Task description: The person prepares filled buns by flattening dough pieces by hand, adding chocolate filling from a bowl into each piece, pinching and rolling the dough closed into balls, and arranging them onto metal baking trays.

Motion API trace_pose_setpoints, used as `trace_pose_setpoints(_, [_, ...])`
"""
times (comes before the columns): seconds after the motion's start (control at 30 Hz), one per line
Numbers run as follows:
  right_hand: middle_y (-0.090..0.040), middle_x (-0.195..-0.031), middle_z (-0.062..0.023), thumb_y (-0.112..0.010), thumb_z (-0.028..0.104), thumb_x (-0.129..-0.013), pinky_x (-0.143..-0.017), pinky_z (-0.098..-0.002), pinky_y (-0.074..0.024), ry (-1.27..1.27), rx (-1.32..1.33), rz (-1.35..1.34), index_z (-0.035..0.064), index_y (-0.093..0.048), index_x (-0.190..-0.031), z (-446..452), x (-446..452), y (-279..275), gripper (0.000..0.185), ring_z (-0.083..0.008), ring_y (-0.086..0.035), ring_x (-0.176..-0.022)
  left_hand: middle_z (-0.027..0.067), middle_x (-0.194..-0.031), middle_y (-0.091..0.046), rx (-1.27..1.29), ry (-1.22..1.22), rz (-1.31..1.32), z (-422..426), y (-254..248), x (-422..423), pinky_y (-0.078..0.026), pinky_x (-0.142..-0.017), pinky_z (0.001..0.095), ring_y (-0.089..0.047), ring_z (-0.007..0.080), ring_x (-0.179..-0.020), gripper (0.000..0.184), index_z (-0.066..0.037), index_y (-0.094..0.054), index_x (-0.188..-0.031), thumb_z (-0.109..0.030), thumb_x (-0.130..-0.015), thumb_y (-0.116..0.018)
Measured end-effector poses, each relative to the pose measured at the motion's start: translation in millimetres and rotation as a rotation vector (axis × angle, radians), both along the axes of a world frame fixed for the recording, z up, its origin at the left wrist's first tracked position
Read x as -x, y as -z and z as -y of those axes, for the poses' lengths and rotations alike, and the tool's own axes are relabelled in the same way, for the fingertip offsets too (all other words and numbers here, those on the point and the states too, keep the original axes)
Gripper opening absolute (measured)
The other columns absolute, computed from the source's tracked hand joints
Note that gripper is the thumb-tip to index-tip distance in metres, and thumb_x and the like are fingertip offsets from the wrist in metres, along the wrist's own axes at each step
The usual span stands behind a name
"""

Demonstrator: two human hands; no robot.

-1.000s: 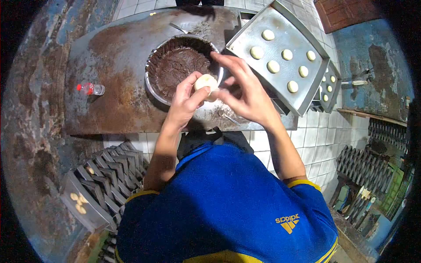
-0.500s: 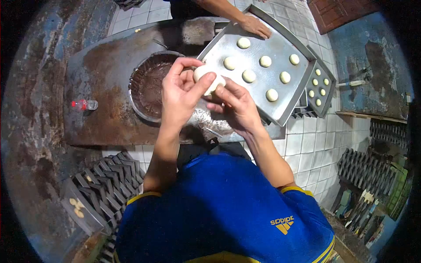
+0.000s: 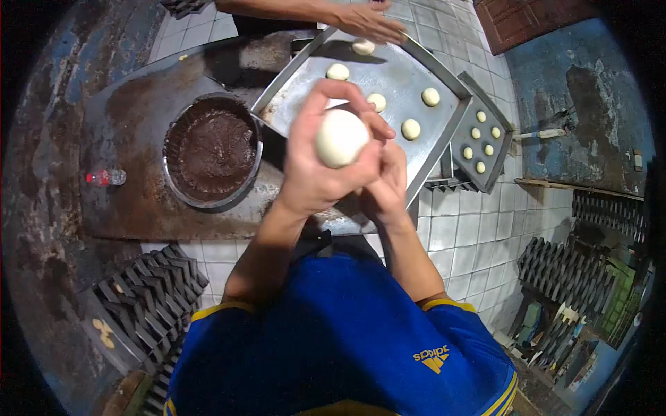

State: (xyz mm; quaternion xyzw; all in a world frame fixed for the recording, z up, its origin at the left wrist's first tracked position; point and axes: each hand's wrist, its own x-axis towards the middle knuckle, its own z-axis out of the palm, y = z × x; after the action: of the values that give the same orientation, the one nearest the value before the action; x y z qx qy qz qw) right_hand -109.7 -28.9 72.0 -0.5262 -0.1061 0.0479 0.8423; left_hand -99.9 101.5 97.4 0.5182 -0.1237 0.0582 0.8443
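A smooth, round white dough ball [image 3: 342, 139] sits in my left hand [image 3: 305, 166], with fingers and thumb curved around it. My right hand [image 3: 388, 177] is close behind and to the right, its fingers closed in against the dough's far side. Those fingertips are mostly hidden by my left hand. Beyond my hands, a large metal tray [image 3: 305, 87] carries several spaced dough balls, such as one [image 3: 430, 97] near its right side. Left of my hands stands a round metal bowl [image 3: 166, 163] of dark brown filling [image 3: 216, 149].
Another person's hand [image 3: 371, 24] reaches over the tray's far edge. A smaller tray [image 3: 491, 166] with several dough balls stands at the right. On the worn table [image 3: 132, 201] lies a plastic bottle with a red label [image 3: 106, 177]. Dark stacked metal racks [image 3: 149, 291] stand lower left.
The lumpy dough now shows a smooth rounded face between my hands, turned toward me. The view has shifted right. The other person's hand has lifted and blurred, near a dough ball at the tray's far side.
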Motion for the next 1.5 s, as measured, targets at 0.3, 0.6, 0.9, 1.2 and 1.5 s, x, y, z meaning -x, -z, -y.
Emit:
trace_pose_setpoints(0.3, [-0.074,-0.112,-0.0101,-0.08,0.018,-0.092,-0.09,-0.0309,-0.0556,-0.17,0.152,0.032,-0.0052,-0.071,-0.114,63.2,-24.4,30.6,0.034,-0.0134,-0.067,-0.106,0.0036,-0.094,-0.063,-0.045,0.002,-0.004,40.7,15.2,-15.3,-0.054,-0.09,0.0318,-0.066,0.0093,-0.092,0.06,-0.008,-0.038,-0.131,0.003,-0.083,-0.073])
trace_pose_setpoints(0.6, [-0.074,-0.117,-0.0098,-0.09,0.015,-0.078,-0.088,-0.0317,-0.0591,-0.182,0.801,0.24,0.003,-0.075,-0.118,106.1,-109.0,-2.9,0.044,-0.0198,-0.072,-0.104,0.014,-0.108,-0.068,-0.626,-0.062,0.0,61.5,96.7,-85.5,-0.056,-0.08,0.034,-0.073,0.0254,-0.095,0.056,-0.006,-0.046,-0.124,-0.01,-0.079,-0.081])
trace_pose_setpoints(0.9, [-0.076,-0.11,-0.0112,-0.086,0.021,-0.08,-0.092,-0.0365,-0.0575,-0.006,1.046,0.163,0.0053,-0.078,-0.116,151.5,-254.5,103.5,0.04,-0.0228,-0.074,-0.099,0.0249,-0.144,-0.057,-0.794,-0.127,-0.105,40.2,109.2,-113.4,-0.059,-0.09,0.0461,-0.074,0.0422,-0.097,0.105,-0.015,-0.023,-0.158,-0.02,-0.076,-0.089])
trace_pose_setpoints(1.2, [-0.025,-0.166,-0.0353,-0.049,0.062,-0.103,-0.128,-0.0532,-0.023,-0.074,1.838,0.779,-0.0157,-0.03,-0.155,139.5,-303.2,236.3,0.095,-0.046,-0.022,-0.157,0.0142,-0.13,-0.062,-0.607,-0.31,-0.406,-17.1,167.2,5.8,-0.054,-0.071,0.0221,-0.066,0.0105,-0.074,0.088,-0.006,-0.028,-0.155,0.0,-0.084,-0.081])
trace_pose_setpoints(1.5, [-0.045,-0.162,-0.0163,-0.03,0.064,-0.11,-0.125,-0.0391,-0.0291,-0.15,0.218,-0.137,0.0005,-0.041,-0.158,191.1,-323.5,113.1,0.08,-0.0254,-0.04,-0.151,0.0078,-0.103,-0.066,-0.396,-0.605,-0.48,-73.3,222.1,54.1,-0.038,-0.062,0.0165,-0.05,0.002,-0.071,0.06,-0.005,-0.038,-0.146,0.007,-0.094,-0.067])
